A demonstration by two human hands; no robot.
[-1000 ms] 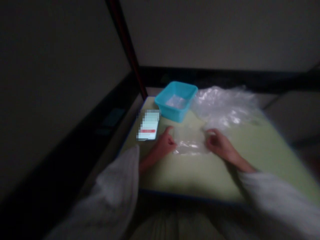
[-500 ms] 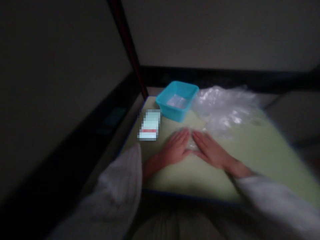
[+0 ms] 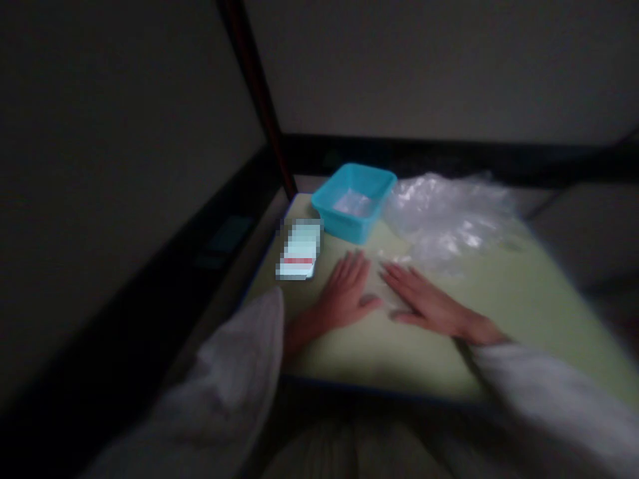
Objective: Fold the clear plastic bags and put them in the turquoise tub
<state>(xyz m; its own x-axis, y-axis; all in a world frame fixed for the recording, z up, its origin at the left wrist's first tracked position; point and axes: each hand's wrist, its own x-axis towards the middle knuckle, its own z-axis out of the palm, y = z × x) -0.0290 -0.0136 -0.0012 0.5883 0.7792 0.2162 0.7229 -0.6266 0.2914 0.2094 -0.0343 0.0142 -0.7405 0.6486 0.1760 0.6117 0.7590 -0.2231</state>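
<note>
My left hand [image 3: 348, 291] lies open and flat, palm down, its thumb stretched toward the right. Opposite it, my right hand [image 3: 424, 297] is also flat with fingers extended. Between and partly under them is a thin, clear plastic bag [image 3: 387, 293], spread on the pale green tabletop [image 3: 364, 352]; my hands hide much of its outline. Beyond my right fingertips sits a crumpled heap of clear plastic bags [image 3: 454, 213].
A turquoise plastic basket [image 3: 367, 229] with some clear plastic inside stands at the back of the table. A phone with a lit, pixelated screen [image 3: 299, 249] lies to its front left. Walls rise behind and to the left.
My hands have moved apart from nearly touching fingertips and thumbs. The left has slid left with its fingers spreading; the right has shifted only slightly.
</note>
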